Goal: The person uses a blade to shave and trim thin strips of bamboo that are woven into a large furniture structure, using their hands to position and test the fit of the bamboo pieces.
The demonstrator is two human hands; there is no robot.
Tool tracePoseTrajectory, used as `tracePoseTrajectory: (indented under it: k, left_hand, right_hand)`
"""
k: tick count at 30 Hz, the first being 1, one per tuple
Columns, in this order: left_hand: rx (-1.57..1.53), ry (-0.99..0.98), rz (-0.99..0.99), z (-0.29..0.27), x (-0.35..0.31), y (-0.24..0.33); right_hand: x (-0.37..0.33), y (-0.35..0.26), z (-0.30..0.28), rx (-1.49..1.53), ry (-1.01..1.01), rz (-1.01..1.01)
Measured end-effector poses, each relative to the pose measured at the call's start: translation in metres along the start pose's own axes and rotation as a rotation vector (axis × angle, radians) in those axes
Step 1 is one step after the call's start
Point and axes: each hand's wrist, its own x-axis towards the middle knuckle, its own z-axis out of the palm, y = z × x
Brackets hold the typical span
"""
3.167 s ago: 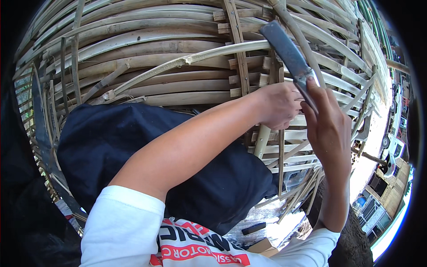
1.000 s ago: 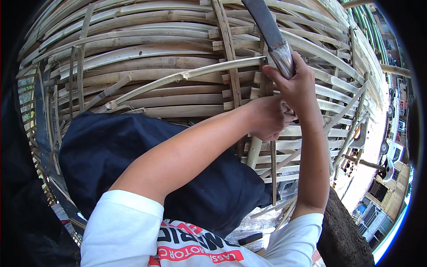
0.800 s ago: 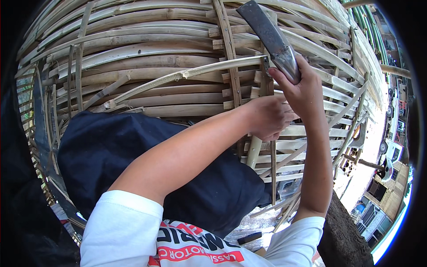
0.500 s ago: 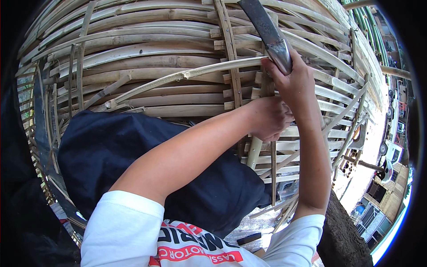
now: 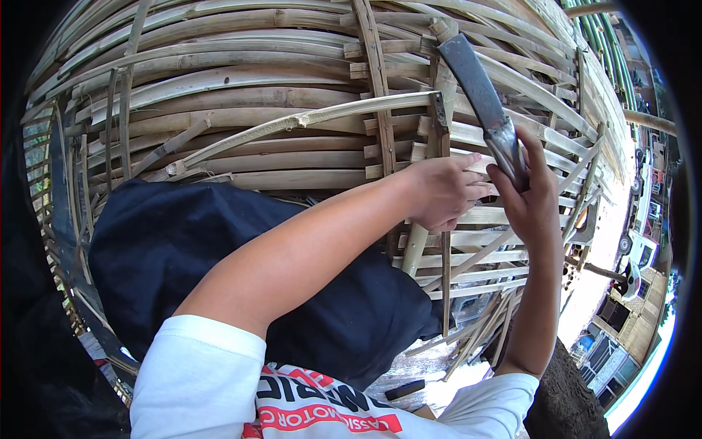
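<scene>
My right hand (image 5: 532,194) is closed round the metal handle of a big knife (image 5: 475,88), its dark blade pointing up and left over the bamboo slats. To its left, my left hand (image 5: 447,192) wraps loosely about a narrow upright bamboo strip (image 5: 447,282), with some fingers partly stretched toward the right. The strip comes out above and below that hand; the palm side is hidden. Beside it, a round pale bamboo pole (image 5: 415,250) passes under my left wrist. A long split bamboo piece (image 5: 307,118) slants across the slats, its right end near the top of the strip.
Woven bamboo slats (image 5: 292,159) spread before me, crossed by an upright batten (image 5: 376,80). Dark cloth (image 5: 219,234) covers my lap. Loose thin strips (image 5: 482,329) lie at lower right, near a rough brown trunk (image 5: 567,395). Vehicles (image 5: 638,256) stand farther off at right.
My right hand and the knife have moved right and down, away from the strip's upper end. My left hand stays in place, its fingers less tightly curled than before.
</scene>
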Motion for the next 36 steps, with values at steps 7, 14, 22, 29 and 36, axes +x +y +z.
tracePoseTrajectory:
  k: [7, 14, 22, 29, 36]
  left_hand:
    - [0.048, 0.040, -0.008, 0.000, -0.001, 0.000]
    - [-0.071, -0.036, -0.023, 0.002, 0.003, -0.001]
    - [0.000, -0.090, -0.016, 0.003, 0.000, 0.003]
    - [-0.110, -0.265, -0.017, -0.003, 0.006, 0.000]
    - [-0.018, -0.223, -0.021, -0.005, 0.009, 0.000]
  right_hand:
    - [-0.021, -0.015, -0.010, -0.306, 0.033, -0.186]
    - [-0.008, -0.012, -0.022, -0.829, -0.216, -0.265]
    - [0.005, -0.013, -0.019, -0.794, -0.330, -0.151]
    - [-0.004, 0.015, -0.012, -0.686, -0.207, -0.273]
    - [-0.003, 0.042, 0.000, -0.554, -0.125, -0.254]
